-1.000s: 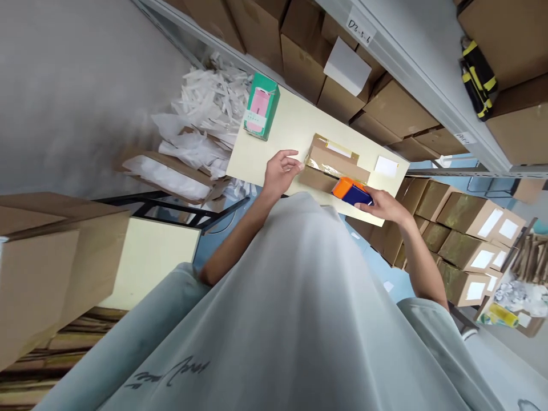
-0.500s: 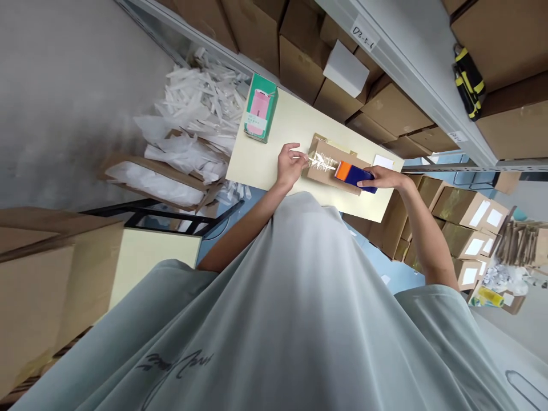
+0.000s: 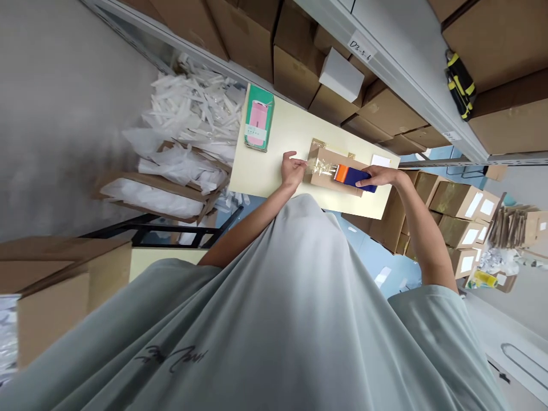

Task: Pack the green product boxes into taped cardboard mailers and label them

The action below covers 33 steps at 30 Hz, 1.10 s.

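Note:
A small brown cardboard box [image 3: 327, 181] lies on the pale yellow table [image 3: 282, 137]. My right hand [image 3: 379, 176] is closed round an orange and blue tape dispenser [image 3: 351, 175] that rests on top of the box. A strip of clear tape [image 3: 322, 166] stretches from the dispenser across the box top to its left end. My left hand [image 3: 293, 169] presses the left end of the box, its fingers pinched on the tape end there.
A green and pink carton [image 3: 258, 117] stands at the table's far left corner, a white label [image 3: 379, 161] at the right. Shelves of brown boxes [image 3: 299, 74] run behind. A box of white plastic scraps [image 3: 180, 142] sits left; labelled boxes [image 3: 462, 211] are stacked right.
The box was open with the dispenser at its near right corner; now the flaps are down, the dispenser is on top, and tape runs from my left hand to it.

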{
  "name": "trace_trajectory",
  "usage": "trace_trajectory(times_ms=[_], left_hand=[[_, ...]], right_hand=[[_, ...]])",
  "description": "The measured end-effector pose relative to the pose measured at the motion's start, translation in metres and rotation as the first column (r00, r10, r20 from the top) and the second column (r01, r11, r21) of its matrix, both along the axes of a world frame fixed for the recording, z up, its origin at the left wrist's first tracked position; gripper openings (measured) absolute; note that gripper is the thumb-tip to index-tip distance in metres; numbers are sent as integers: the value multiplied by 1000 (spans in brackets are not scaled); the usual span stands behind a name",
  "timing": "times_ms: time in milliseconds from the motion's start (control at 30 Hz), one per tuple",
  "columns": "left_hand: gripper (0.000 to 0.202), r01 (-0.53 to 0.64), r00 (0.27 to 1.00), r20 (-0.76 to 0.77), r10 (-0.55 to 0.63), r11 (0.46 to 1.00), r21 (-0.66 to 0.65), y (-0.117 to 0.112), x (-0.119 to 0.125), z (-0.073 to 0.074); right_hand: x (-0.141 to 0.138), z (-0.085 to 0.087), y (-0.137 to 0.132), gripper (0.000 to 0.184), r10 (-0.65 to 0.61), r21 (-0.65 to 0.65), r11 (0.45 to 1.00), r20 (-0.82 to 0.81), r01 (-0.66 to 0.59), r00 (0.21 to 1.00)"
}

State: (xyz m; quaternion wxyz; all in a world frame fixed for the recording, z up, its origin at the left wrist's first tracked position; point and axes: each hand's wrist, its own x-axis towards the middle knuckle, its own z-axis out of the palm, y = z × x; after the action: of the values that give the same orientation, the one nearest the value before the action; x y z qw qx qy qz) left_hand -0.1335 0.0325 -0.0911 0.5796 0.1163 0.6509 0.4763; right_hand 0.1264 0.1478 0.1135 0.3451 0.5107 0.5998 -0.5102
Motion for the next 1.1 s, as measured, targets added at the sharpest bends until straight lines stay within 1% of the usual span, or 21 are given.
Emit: trace_trajectory(times_ms=[67, 133, 200, 267, 333, 367, 433, 467, 533, 567, 633, 733, 867, 1033, 1100], left_hand=[[51, 39, 999, 1, -39, 998, -50, 2, 3, -6], [51, 94, 996, 15, -92, 987, -131, 4, 5, -10], [52, 148, 989, 1, -151, 970, -194, 4, 4, -11], [58, 175, 981, -44, -187, 963, -207, 1, -1, -7], [60, 194, 971, -107, -216, 963, -186, -3, -8, 0], [53, 214, 960, -148, -239, 963, -165, -6, -12, 5], [27, 292, 917, -254, -308, 951, -99, -10, -16, 17], [18, 342, 887, -308, -342, 938, -56, -11, -16, 23], [20, 428, 830, -402, -386, 903, 17, -11, -14, 35], [22, 459, 805, -439, -400, 888, 32, -10, -12, 40], [20, 493, 765, -484, -425, 870, 16, -7, -8, 45], [15, 486, 746, -492, -448, 872, -57, -2, -5, 45], [13, 440, 740, -520, -426, 892, -103, 0, 0, 40], [25, 384, 744, -554, -373, 918, -102, -1, 12, 34], [27, 353, 754, -544, -368, 926, -136, -2, 15, 30]], right_hand=[[-3, 2, -1, 68, -4, 3, 1000, 19, 4, 1000], [-5, 4, -2, 67, 0, 8, 1000, 45, 0, 999], [-8, 6, -3, 66, 13, 17, 1000, 75, -14, 997], [-10, 6, -4, 63, 28, 32, 999, 105, -31, 994], [-11, 6, -6, 60, 32, 43, 998, 110, -37, 993], [-12, 6, -6, 58, 33, 46, 998, 107, -38, 994], [-13, 6, -8, 54, 42, 50, 998, 104, -47, 994], [-13, 6, -9, 54, 49, 54, 997, 105, -54, 993], [-13, 6, -10, 54, 62, 56, 996, 107, -69, 992], [-13, 5, -10, 54, 68, 58, 996, 104, -75, 992], [-13, 4, -11, 55, 83, 60, 994, 100, -89, 992], [-9, 2, -11, 57, 101, 67, 992, 90, -108, 991], [-5, -4, -10, 53, 121, 81, 989, 51, -125, 991], [-1, -19, -8, 43, 173, 116, 977, 41, -177, 984], [3, -27, -8, 45, 168, 157, 974, -20, -162, 986]])
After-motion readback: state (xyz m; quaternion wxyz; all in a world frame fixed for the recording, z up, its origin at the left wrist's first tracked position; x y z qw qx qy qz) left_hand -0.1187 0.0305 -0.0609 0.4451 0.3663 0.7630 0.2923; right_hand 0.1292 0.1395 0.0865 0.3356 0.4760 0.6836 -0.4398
